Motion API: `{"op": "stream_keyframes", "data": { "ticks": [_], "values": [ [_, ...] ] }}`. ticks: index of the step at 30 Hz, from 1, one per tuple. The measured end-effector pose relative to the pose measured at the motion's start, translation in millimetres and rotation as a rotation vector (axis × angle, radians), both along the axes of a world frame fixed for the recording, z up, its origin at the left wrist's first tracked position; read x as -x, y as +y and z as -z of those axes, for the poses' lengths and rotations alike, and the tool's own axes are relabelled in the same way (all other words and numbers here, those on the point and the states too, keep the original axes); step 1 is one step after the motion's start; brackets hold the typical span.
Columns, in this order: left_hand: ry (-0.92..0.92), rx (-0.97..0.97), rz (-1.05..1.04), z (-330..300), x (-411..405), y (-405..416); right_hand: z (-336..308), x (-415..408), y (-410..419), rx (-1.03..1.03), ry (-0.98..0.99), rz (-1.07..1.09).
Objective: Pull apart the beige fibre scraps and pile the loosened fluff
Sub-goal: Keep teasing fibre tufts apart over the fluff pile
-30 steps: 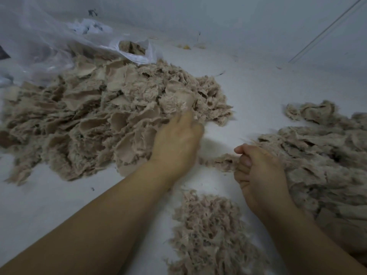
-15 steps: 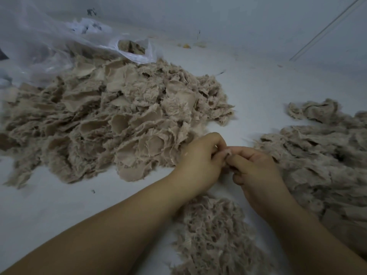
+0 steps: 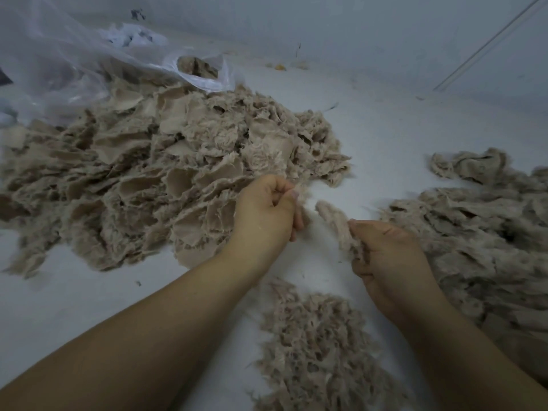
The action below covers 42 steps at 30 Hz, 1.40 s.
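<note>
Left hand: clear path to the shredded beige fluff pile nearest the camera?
Probably yes. The left hand hangs just beyond the shredded beige fluff pile, nothing between them, but its fingers pinch some wisps and the left forearm crosses the pile's edge.

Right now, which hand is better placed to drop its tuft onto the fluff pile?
Right. The right hand grips the torn tuft just above the fluff pile; the left hand sits farther back.

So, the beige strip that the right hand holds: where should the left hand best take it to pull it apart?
Probably at its free upper end. The strip rises up and to the left out of the right hand, and that tip is bare. The left hand sits just beside it, so it could come from the left and pinch there.
</note>
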State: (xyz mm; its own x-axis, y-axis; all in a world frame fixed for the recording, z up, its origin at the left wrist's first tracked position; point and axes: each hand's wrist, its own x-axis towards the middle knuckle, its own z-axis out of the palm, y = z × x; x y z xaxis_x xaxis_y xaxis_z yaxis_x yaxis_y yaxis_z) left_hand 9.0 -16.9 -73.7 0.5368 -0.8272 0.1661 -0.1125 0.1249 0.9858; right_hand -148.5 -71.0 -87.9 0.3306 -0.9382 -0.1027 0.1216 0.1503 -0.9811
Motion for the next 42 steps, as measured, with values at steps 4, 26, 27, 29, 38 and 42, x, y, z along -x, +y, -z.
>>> {"op": "stream_keyframes", "data": {
  "ticks": [4, 26, 27, 29, 38, 42],
  "values": [
    [0.041, -0.099, 0.242, -6.3, -4.3, 4.5, 6.0, 2.0, -2.0, 0.012, -0.021, 0.057],
    [0.113, -0.164, 0.265, 3.2, 16.9, 1.6, 7.0, -1.2, 7.1, 0.216, 0.005, -0.101],
    [0.093, -0.179, 0.295, 3.5, 17.2, 1.8, 8.2, -0.2, 6.4, 0.204, -0.023, -0.104],
    [0.053, -0.197, 0.365, 3.2, 18.8, 2.9, 6.1, 1.0, 8.5, 0.192, -0.093, -0.175],
    [0.242, -0.191, 0.294, 5.9, 9.3, -0.4, 0.7, 0.4, 4.9, 0.065, -0.109, -0.070],
    [0.070, -0.219, 0.408, 4.2, 15.8, 2.6, 1.7, -0.7, 6.1, 0.049, -0.087, -0.058]
  ]
}}
